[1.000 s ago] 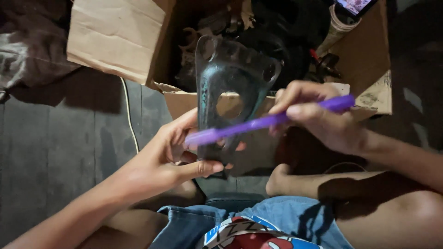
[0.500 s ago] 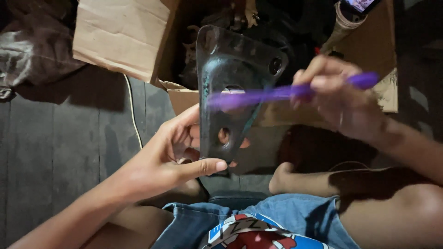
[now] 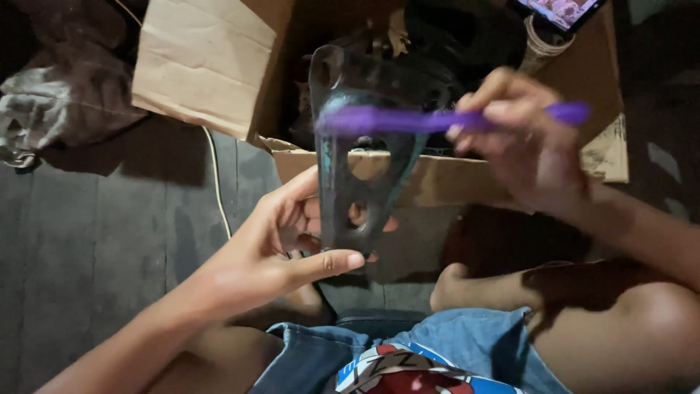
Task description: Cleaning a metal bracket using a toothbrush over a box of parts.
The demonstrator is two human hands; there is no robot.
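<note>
My left hand [image 3: 281, 244] grips the narrow lower end of a dark metal bracket [image 3: 361, 149], a flat plate with cut-out holes, held upright in front of me. My right hand [image 3: 521, 146] holds a purple toothbrush-like brush [image 3: 408, 120] by its handle. The brush lies crosswise over the upper part of the bracket, its head at the bracket's left side, blurred by motion.
An open cardboard box [image 3: 211, 62] with dark parts inside sits behind the bracket. A crumpled grey cloth [image 3: 62, 102] lies at the left on the dark plank floor. A white cord [image 3: 219, 186] runs along the floor. My bare legs and blue shorts [image 3: 408, 354] fill the bottom.
The brush has travelled up the bracket from its lower part to its upper part, and my right hand rose with it. My left hand keeps its grip.
</note>
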